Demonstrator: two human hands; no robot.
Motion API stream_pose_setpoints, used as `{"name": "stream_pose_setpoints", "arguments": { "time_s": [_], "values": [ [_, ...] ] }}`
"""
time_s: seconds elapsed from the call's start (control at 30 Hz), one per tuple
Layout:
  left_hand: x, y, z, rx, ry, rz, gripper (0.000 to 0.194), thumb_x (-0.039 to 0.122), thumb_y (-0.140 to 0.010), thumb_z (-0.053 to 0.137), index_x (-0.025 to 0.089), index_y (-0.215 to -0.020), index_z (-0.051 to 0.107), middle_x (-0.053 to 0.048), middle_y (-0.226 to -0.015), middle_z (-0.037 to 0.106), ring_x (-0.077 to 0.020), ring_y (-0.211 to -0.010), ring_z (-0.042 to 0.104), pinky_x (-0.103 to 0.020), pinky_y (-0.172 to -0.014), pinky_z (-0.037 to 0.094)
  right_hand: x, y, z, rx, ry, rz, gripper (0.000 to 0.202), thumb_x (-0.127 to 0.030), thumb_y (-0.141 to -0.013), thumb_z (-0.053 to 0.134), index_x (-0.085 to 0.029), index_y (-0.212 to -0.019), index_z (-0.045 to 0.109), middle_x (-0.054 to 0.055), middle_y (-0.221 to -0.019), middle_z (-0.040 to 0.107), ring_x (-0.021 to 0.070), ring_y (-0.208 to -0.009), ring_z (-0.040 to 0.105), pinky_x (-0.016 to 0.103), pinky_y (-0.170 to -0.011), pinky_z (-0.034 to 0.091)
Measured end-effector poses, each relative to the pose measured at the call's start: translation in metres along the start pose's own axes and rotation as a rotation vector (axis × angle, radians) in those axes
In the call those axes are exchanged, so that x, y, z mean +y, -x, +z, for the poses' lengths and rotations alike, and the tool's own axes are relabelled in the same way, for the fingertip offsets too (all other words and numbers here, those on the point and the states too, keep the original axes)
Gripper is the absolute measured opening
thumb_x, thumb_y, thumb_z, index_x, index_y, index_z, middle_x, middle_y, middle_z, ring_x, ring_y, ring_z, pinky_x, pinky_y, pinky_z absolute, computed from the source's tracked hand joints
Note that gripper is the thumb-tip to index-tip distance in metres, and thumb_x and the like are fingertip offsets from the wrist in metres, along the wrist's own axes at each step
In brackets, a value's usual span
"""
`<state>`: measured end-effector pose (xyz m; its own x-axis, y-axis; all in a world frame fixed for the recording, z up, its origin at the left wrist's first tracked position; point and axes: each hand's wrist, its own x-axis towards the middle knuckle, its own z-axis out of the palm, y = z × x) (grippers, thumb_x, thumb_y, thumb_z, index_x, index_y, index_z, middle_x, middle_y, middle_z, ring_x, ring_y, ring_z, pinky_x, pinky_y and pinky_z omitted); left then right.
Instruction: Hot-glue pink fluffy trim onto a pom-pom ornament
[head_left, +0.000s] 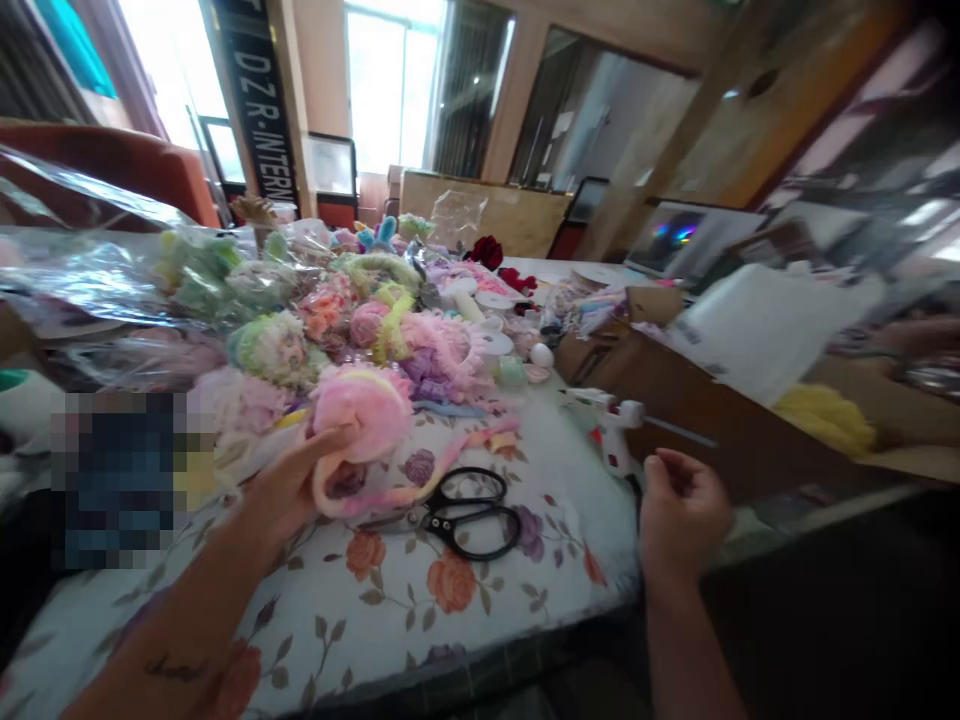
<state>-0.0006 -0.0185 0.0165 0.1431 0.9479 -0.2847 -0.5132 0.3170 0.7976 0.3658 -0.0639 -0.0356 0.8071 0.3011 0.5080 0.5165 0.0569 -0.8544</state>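
My left hand [289,485] is closed around a fluffy pink roll [367,408] with a pale yellow edge. From the roll a soft pink-and-yellow strip [401,495] loops down and trails right across the cloth. Below it lies a pair of scissors [472,512] with black handles, its blades partly covered by the strip. My right hand [684,510] is raised at the table's right edge, fingers curled and pinched together; whether anything is between them cannot be seen. Just beyond that hand rests a white glue gun [616,445], blurred.
A flowered tablecloth [450,590] covers the table. Behind the roll is a heap of pastel plush trims, with a doll's head [281,345] among them. Clear plastic wrap [97,280] lies left. Cardboard boxes [637,380] and a white plastic bag [765,320] stand right; another person's hand [919,340] shows beyond.
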Motion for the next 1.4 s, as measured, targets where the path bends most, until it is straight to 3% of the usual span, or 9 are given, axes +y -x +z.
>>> {"name": "stream_pose_setpoints", "arguments": {
  "time_s": [0.13,0.33,0.47,0.6,0.77,0.93,1.07,1.13,1.4],
  "values": [
    [0.004,-0.005,-0.002,0.062,0.014,0.080,0.037,0.004,-0.056,0.083,0.013,-0.090,0.069,-0.003,-0.077,0.075,-0.0217,-0.075,0.074,-0.025,-0.065,0.063,0.004,-0.002,-0.025,-0.084,0.117,-0.090,0.032,-0.047,-0.076,0.066,-0.017,-0.086,0.070,0.008,-0.079,0.072,0.0234,-0.070,0.066,0.040,-0.071,0.056],
    [0.016,-0.008,-0.004,0.131,0.062,0.161,0.019,0.005,-0.070,0.075,0.015,-0.084,0.066,0.002,-0.072,0.071,-0.0154,-0.070,0.070,-0.023,-0.067,0.063,-0.058,0.050,-0.001,-1.114,0.043,-0.536,0.012,-0.028,-0.084,0.074,-0.022,-0.095,0.075,0.007,-0.101,0.078,0.0236,-0.094,0.074,0.035,-0.082,0.059],
    [0.025,-0.004,0.001,0.133,0.095,0.276,0.022,0.006,-0.070,0.075,0.017,-0.085,0.064,0.002,-0.080,0.075,-0.0155,-0.072,0.070,-0.022,-0.066,0.062,-0.077,0.065,0.022,-1.350,0.217,-0.716,0.033,-0.025,-0.076,0.086,-0.023,-0.107,0.075,0.005,-0.100,0.075,0.0216,-0.092,0.071,0.029,-0.077,0.054],
    [0.023,-0.008,-0.001,0.152,0.076,0.258,0.024,0.007,-0.068,0.077,0.016,-0.086,0.064,0.000,-0.082,0.076,-0.0160,-0.069,0.070,-0.023,-0.063,0.063,-0.088,0.056,0.025,-1.500,0.391,-0.807,0.022,-0.026,-0.079,0.083,-0.018,-0.096,0.072,0.006,-0.093,0.073,0.0208,-0.085,0.068,0.026,-0.068,0.046],
    [0.004,-0.015,-0.006,0.176,0.061,0.119,0.021,0.007,-0.066,0.077,0.013,-0.082,0.065,-0.002,-0.071,0.070,-0.0138,-0.057,0.064,-0.025,-0.056,0.061,-0.098,0.018,-0.005,-1.562,0.651,-0.543,0.012,-0.019,-0.076,0.072,-0.018,-0.085,0.065,0.004,-0.082,0.070,0.0202,-0.074,0.063,0.026,-0.062,0.037],
    [-0.009,-0.011,-0.007,0.010,0.007,0.021,0.030,0.014,-0.061,0.086,0.015,-0.082,0.065,-0.001,-0.070,0.067,-0.0139,-0.059,0.064,-0.024,-0.054,0.057,-0.088,-0.017,-0.024,-1.688,0.398,-0.126,0.010,-0.026,-0.078,0.066,-0.019,-0.084,0.061,-0.001,-0.073,0.064,0.0167,-0.067,0.058,0.025,-0.061,0.039],
    [-0.010,-0.011,-0.008,-0.043,-0.015,0.032,0.037,0.010,-0.059,0.087,0.018,-0.089,0.066,-0.001,-0.078,0.069,-0.0154,-0.064,0.066,-0.022,-0.052,0.053,-0.084,0.011,-0.009,-1.714,-0.084,0.182,0.049,-0.050,-0.062,0.087,-0.020,-0.078,0.053,-0.005,-0.068,0.052,0.0099,-0.059,0.046,0.021,-0.052,0.035],
    [-0.009,-0.013,-0.010,-0.061,-0.027,0.024,0.035,0.011,-0.060,0.086,0.017,-0.087,0.066,-0.002,-0.078,0.070,-0.0158,-0.063,0.066,-0.023,-0.050,0.053,-0.085,0.039,0.006,-1.826,-0.307,0.259,0.063,-0.072,-0.061,0.081,-0.019,-0.079,0.052,-0.008,-0.063,0.044,0.0059,-0.050,0.036,0.019,-0.044,0.029],
    [0.004,-0.017,-0.014,-0.096,-0.015,0.081,0.031,0.017,-0.061,0.087,0.012,-0.085,0.068,-0.009,-0.075,0.073,-0.0235,-0.068,0.071,-0.035,-0.063,0.061,-0.104,0.095,0.056,-1.978,-0.498,0.165,0.071,-0.088,-0.081,0.045,-0.019,-0.071,0.050,-0.006,-0.051,0.044,0.0068,-0.038,0.043,0.019,-0.039,0.037]
  ]
}}
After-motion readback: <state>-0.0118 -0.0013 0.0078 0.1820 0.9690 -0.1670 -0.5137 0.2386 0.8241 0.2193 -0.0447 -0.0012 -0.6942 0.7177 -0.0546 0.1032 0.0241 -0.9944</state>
